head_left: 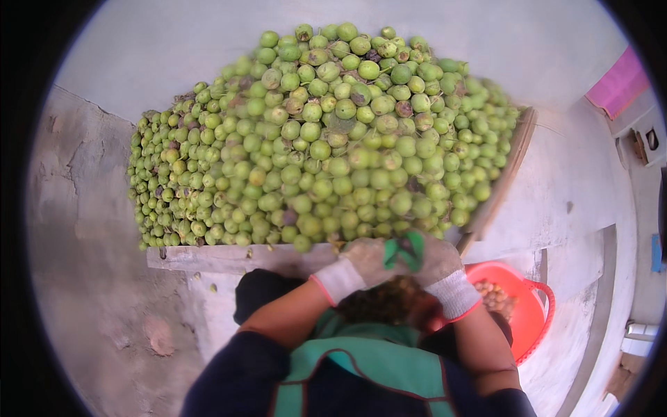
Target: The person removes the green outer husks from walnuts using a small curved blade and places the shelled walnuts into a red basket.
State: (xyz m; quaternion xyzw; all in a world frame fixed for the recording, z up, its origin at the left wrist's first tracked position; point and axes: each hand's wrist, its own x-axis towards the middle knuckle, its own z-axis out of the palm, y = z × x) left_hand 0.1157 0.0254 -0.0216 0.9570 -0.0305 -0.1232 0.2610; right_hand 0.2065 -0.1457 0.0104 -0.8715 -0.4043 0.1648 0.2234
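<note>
My two gloved hands meet at the near edge of a big heap of round green fruits [326, 139], which look like walnuts in their husks. My left hand [368, 261] is closed, with its fingers curled against the other hand. Right beside it, my right hand [438, 260] is closed too. Between them shows a bright green looped thing [411, 249], blurred; I cannot tell its kind. Whether a fruit is in the fingers is hidden. Both gloves are pale, soiled and have red-edged cuffs.
A low board [208, 257] edges the heap in front, and a wooden plank [504, 174] holds its right side. By my right forearm stands a red basket [538, 316] with brown nuts [492, 295] in it. Several bits lie on the concrete floor [104, 278]. A pink cloth [618, 83] is far right.
</note>
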